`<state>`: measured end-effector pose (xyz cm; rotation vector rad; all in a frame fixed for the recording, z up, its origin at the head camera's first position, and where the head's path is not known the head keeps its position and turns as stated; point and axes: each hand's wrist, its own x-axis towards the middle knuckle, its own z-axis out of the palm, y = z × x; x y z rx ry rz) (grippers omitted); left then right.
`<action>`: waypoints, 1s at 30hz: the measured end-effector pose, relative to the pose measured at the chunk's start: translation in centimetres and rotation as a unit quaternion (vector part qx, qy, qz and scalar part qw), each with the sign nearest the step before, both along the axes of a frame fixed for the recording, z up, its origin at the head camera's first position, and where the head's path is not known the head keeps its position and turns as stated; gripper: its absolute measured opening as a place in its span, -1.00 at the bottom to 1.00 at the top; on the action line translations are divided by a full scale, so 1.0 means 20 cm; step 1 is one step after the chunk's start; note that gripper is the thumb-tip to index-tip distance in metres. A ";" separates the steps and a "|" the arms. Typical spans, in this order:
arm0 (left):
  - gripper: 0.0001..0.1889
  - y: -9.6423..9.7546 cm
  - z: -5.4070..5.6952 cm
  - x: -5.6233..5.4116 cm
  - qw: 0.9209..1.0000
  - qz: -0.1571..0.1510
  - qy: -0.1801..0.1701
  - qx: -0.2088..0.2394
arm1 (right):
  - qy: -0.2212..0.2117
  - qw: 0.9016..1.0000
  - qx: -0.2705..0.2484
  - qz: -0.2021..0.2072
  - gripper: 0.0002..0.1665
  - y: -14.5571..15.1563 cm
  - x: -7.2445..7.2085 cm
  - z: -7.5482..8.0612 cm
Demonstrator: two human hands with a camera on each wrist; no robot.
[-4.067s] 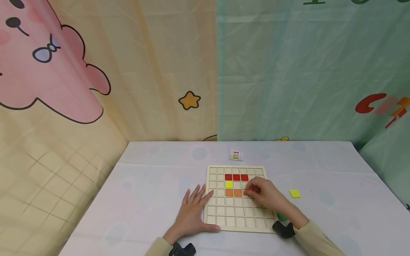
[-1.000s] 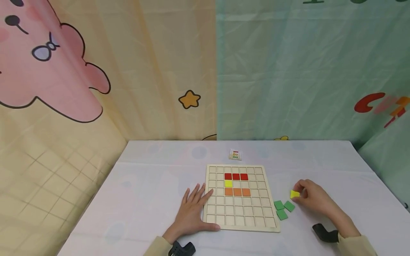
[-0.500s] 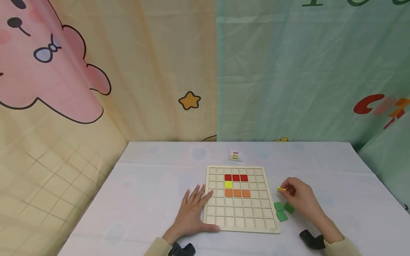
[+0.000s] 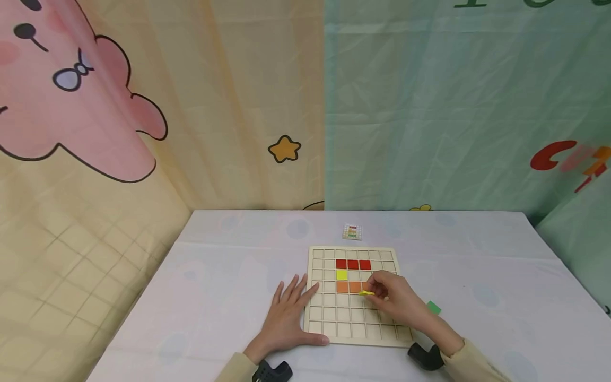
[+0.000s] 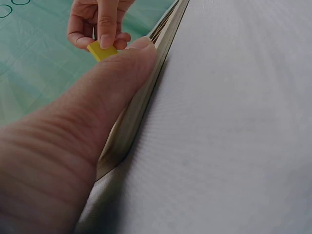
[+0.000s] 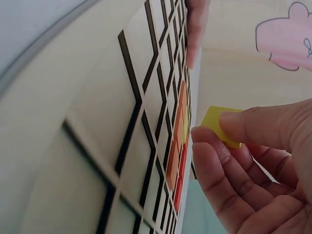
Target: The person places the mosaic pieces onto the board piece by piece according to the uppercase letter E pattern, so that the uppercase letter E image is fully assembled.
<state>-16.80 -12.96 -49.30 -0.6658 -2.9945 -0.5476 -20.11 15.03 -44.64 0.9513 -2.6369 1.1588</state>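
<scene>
My right hand (image 4: 398,298) pinches a yellow square tile (image 4: 366,293) between thumb and fingers, just above the wooden grid board (image 4: 341,331). The right wrist view shows this yellow tile (image 6: 222,126) under the thumb, apart from the board. Spread along the board's left edge, my left hand (image 4: 286,317) touches the frame, its thumb (image 5: 131,61) lying at the near corner. On the board sit a row of red tiles (image 4: 352,264), one yellow tile (image 4: 341,275) at the left below them, and a row of orange tiles (image 4: 349,287), partly covered by the right fingers.
A green tile (image 4: 433,307) lies right of the board, partly behind the right forearm, which hides the other green ones. Beyond the board's far edge is a small patterned card (image 4: 352,232). Curtains hang behind the white table (image 4: 215,265).
An orange tile was laid at the right of its row. My right hand then took the yellow tile from the table and carried it left over the board. The left hand has stayed put.
</scene>
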 end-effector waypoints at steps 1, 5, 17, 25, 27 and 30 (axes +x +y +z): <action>0.18 0.00 0.00 0.00 1.000 0.000 0.000 -0.001 | -0.008 1.000 0.003 0.001 -0.70 -0.02 0.00 0.00; 0.19 0.00 0.00 0.00 1.000 0.002 0.002 -0.001 | -0.044 0.999 0.015 0.018 -0.78 -0.09 -0.01 -0.02; 0.18 0.00 -0.01 0.00 1.000 0.001 0.005 -0.002 | -0.041 0.996 0.074 -0.003 -0.88 -0.22 -0.03 -0.05; 0.19 0.01 -0.01 -0.01 1.000 -0.002 0.005 -0.003 | -0.001 0.992 0.113 -0.051 -0.84 -0.23 -0.01 -0.05; 0.19 0.01 -0.01 -0.01 1.000 0.000 0.002 -0.004 | 0.006 0.992 0.117 -0.052 -0.84 -0.22 -0.01 -0.05; 0.19 0.01 -0.01 -0.01 1.000 0.002 -0.001 -0.007 | 0.014 0.991 0.120 -0.048 -0.88 -0.21 0.00 -0.05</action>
